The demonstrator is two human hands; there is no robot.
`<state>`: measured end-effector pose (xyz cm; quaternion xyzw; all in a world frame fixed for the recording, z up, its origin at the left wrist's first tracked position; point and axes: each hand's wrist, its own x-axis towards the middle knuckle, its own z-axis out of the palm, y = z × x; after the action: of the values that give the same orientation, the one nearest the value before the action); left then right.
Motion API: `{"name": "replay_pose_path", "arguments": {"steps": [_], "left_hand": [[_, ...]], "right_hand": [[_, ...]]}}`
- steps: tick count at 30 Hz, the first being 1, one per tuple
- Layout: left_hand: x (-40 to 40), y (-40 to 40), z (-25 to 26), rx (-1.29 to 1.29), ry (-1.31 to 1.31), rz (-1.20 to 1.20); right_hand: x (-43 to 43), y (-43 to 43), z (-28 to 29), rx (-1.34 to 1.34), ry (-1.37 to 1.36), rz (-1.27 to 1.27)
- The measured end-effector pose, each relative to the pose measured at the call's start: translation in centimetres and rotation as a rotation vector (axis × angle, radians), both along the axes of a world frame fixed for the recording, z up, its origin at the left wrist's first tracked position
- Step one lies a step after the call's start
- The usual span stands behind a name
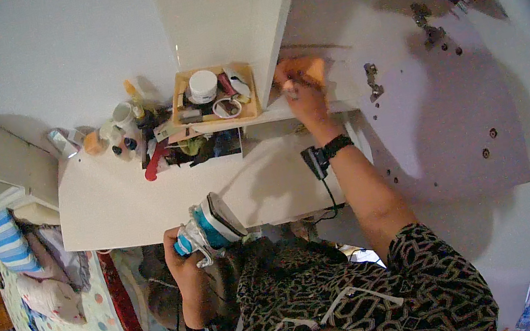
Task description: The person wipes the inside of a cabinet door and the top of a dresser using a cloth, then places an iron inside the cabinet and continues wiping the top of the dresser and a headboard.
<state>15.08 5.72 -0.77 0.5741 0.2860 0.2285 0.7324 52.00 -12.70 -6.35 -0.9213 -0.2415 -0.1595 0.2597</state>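
Note:
My left hand (188,267) grips a teal and white clothes iron (212,224) by its handle, over the near edge of the white desk (135,208). A pale cord is wound around the iron, and its flat sole tilts up to the right. My right hand (306,101) reaches into the open shelf compartment (343,81) at the right. It holds an orange cloth (315,70) against the shelf surface, the fingers slightly blurred. A black band with a small device and a cable is strapped to that wrist.
Just left of the compartment's upright panel (280,21) sits a yellow tray (177,112) of jars and toiletries. Below it, an open cubby holds mixed items, with a red object (155,164) poking out. Bottles and cups crowd the desk's back left. A bed (94,320) lies left.

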Motion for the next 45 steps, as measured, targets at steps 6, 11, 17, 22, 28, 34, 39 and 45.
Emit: {"name": "replay_pose_path", "arguments": {"steps": [6, 11, 17, 22, 28, 34, 39, 45], "left_hand": [[0.4, -0.1, 0.8, -0.015, -0.033, -0.038], [-1.4, -0.2, 1.5, -0.009, -0.008, -0.007], [-1.5, -0.9, 2.1, -0.024, 0.009, 0.007], [-0.4, -1.2, 1.7, -0.034, -0.047, -0.020], [2.2, -1.7, 4.0, 0.008, -0.134, -0.171], [4.8, -3.3, 6.6, -0.044, -0.169, -0.173], [9.2, -5.6, 6.2, 0.021, -0.354, -0.192], [16.1, -7.5, 5.6, -0.158, -0.486, -0.340]], "right_hand": [[-0.8, -2.9, 1.6, 0.126, -0.075, 0.126], [0.9, -7.6, 4.3, -0.079, -0.003, -0.183], [3.2, -6.1, -1.3, 0.019, 0.008, -0.157], [-1.6, -1.0, 0.0, 0.126, -0.040, 0.120], [-6.3, -3.8, 1.0, 0.528, 0.223, 0.046], [-16.8, -9.5, 7.7, 0.277, 0.434, 0.174], [-21.0, -15.2, 3.4, 0.098, 0.146, 0.264], [-25.2, -19.8, 4.0, 0.170, 0.396, 0.218]]}}
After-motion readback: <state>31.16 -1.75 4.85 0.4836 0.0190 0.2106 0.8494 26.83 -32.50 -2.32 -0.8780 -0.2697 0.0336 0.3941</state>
